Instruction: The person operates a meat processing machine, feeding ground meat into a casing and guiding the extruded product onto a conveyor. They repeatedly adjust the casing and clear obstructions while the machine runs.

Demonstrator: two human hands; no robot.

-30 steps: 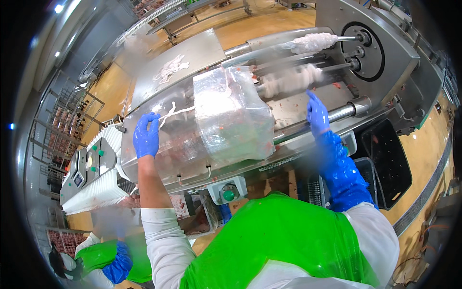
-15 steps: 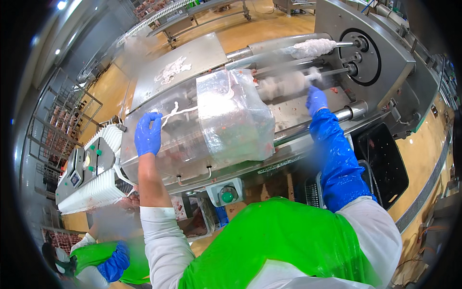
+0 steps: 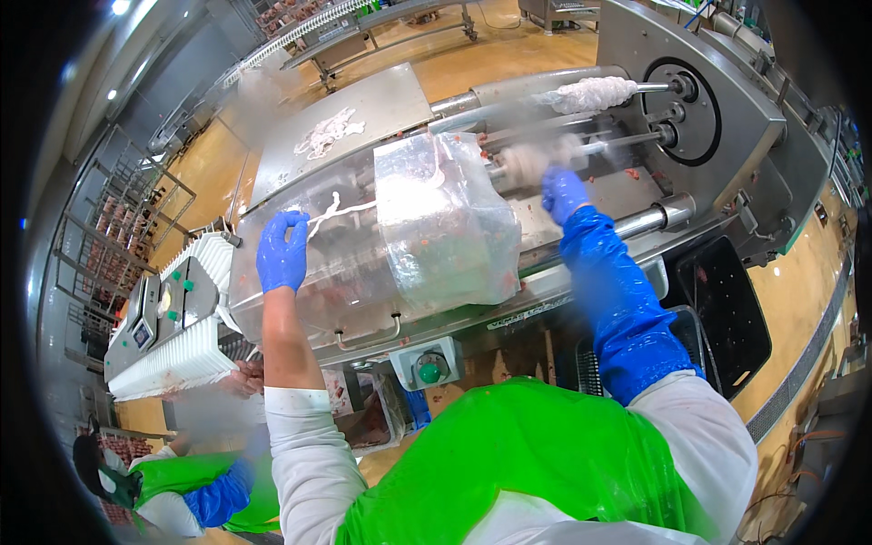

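My left hand (image 3: 282, 251), in a blue glove, rests on the clear cover (image 3: 263, 313) of a steel machine, fingers bent and apart from the thumb. Beside its fingertips a white strand of casing (image 3: 343, 210) lies across the cover. My right hand (image 3: 565, 194), gloved and blue-sleeved, is closed against a pale bunch of casing (image 3: 527, 163) on the nearer metal tube (image 3: 627, 141). That bunch is smeared by motion, and the fingertips are partly hidden. Another gathered white casing (image 3: 595, 94) sits on the farther tube.
A clear plastic sheet (image 3: 445, 236) drapes over the cover's middle. More casing (image 3: 329, 133) lies on a steel plate (image 3: 386, 95). A green button (image 3: 430, 372) fronts the machine; black crates (image 3: 727, 304) stand at right. A co-worker in a green apron (image 3: 177, 481) is at lower left.
My right hand has moved left along the nearer tube, and the blurred casing bunch has become shorter. My left hand keeps its place. The co-worker at lower left has shifted.
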